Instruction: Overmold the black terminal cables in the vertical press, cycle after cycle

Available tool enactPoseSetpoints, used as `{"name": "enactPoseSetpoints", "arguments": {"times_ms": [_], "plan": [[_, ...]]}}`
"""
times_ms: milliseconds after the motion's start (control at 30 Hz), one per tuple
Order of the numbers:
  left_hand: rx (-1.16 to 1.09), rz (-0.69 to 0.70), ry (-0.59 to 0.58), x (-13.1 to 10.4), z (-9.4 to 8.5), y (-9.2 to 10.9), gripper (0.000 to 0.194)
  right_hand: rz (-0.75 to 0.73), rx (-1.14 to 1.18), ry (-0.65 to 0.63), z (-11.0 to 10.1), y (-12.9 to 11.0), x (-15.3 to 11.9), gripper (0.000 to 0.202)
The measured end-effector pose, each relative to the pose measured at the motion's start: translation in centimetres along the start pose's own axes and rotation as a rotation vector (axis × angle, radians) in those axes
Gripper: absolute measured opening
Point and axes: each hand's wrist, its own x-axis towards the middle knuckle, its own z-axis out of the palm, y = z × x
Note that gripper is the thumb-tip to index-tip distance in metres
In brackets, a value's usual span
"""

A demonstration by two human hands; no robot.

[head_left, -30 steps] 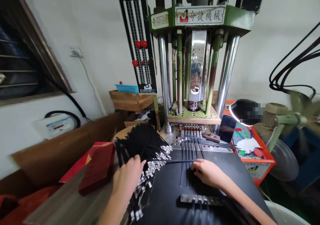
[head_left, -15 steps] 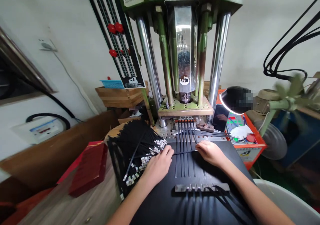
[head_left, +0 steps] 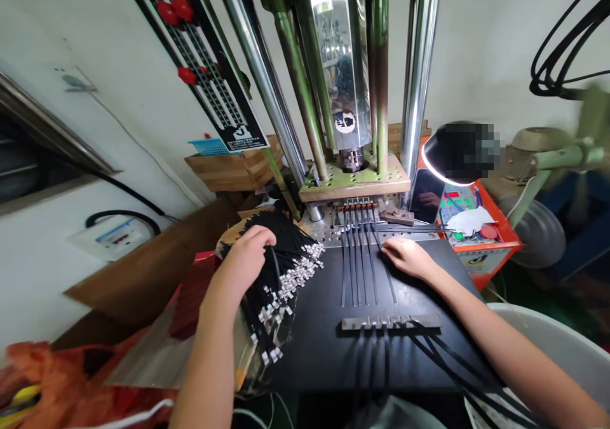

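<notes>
My left hand (head_left: 250, 254) is over a pile of thin black cables (head_left: 298, 241) with silvery-white end connectors. Its thumb and fingers are pinched, and one black cable (head_left: 276, 265) hangs from them. My right hand (head_left: 408, 257) rests low over the black work surface, fingers curled together beside the rightmost of several cables (head_left: 355, 270). Whether its fingertips hold anything is hidden. Those cables run side by side from the metal fixture (head_left: 357, 214) under the press plate. Closer to me, a slotted metal bar (head_left: 350, 323) has other black cables in its slots.
The press plate (head_left: 309, 192) hangs above the fixture between steel columns. A lit black lamp (head_left: 455, 152) and an orange control box (head_left: 495, 251) stand at the right. A dark red box (head_left: 193, 295) is left of the pile. A white tub (head_left: 538, 318) sits at lower right.
My left hand has moved left from the cable row to the pile. The cable stretched between both hands is gone from there. My right hand stays near the row; the view has tilted down.
</notes>
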Motion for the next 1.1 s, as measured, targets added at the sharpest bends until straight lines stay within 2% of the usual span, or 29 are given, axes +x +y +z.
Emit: {"name": "enactPoseSetpoints", "arguments": {"times_ms": [67,133,233,333,400,500,567,633,733,833,900,1000,1100], "plan": [[0.079,-0.036,-0.079,0.9,0.7,-0.8,0.026,-0.009,0.000,-0.011,0.3,0.0,0.3,0.030],[0.138,-0.085,-0.127,1.7,2.2,0.3,0.026,-0.016,-0.003,-0.018,0.6,0.0,0.5,0.029],[0.125,-0.076,-0.162,3.5,5.1,4.2,0.026,-0.020,-0.003,-0.026,0.9,-0.1,0.6,0.026],[0.029,0.020,-0.208,7.2,8.3,8.4,0.018,-0.026,-0.005,-0.030,0.9,0.0,0.8,0.025],[-0.012,0.009,-0.193,10.5,10.5,10.3,0.020,-0.037,-0.012,-0.033,0.8,0.1,0.9,0.024],[-0.027,-0.096,-0.103,15.3,13.4,12.1,0.028,-0.046,-0.027,-0.028,0.7,0.1,1.1,0.023],[-0.038,-0.143,-0.049,17.4,15.0,12.9,0.028,-0.044,-0.035,-0.022,0.7,0.1,1.2,0.022],[-0.060,-0.158,-0.013,18.6,16.2,13.2,0.028,-0.035,-0.037,-0.019,0.8,0.0,1.3,0.020],[-0.106,-0.155,0.033,19.0,17.0,12.9,0.035,-0.017,-0.032,-0.026,0.8,0.1,1.5,0.019],[-0.141,-0.135,0.054,18.5,16.5,12.3,0.037,-0.002,-0.026,-0.043,0.6,0.1,1.5,0.020],[-0.149,-0.111,0.050,17.9,16.0,12.6,0.034,0.004,-0.019,-0.055,0.5,0.0,1.4,0.021],[-0.172,-0.008,-0.011,15.9,15.5,15.7,0.030,0.006,0.015,-0.076,0.3,-0.2,1.3,0.023],[-0.246,0.242,-0.157,13.0,15.3,20.2,0.025,0.011,0.111,-0.106,0.4,-0.5,1.3,0.033]]}}
